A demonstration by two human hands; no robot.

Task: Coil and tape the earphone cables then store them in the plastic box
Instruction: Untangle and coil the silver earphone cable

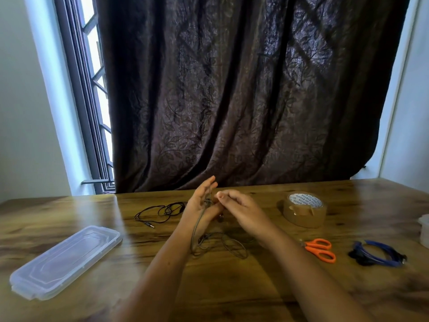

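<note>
Wooden table [232, 289], clear lid [66, 261] front-left

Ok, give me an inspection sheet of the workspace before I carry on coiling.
Surface: wooden table, glare at left.
Job's things: grey earphone cable in hand; black earphone cable loose on table; tape roll; orange scissors; clear plastic piece at left, box or lid, cannot tell.
Clutter: blue cable bundle; pale container cut off at right edge.
Hands: left hand fingers straight, grey cable across them; right hand fingers curled beside it, grip hidden.
Cables: grey one trails from left hand to loose loops on table.
Surroundings: dark curtain; window at left.
</note>
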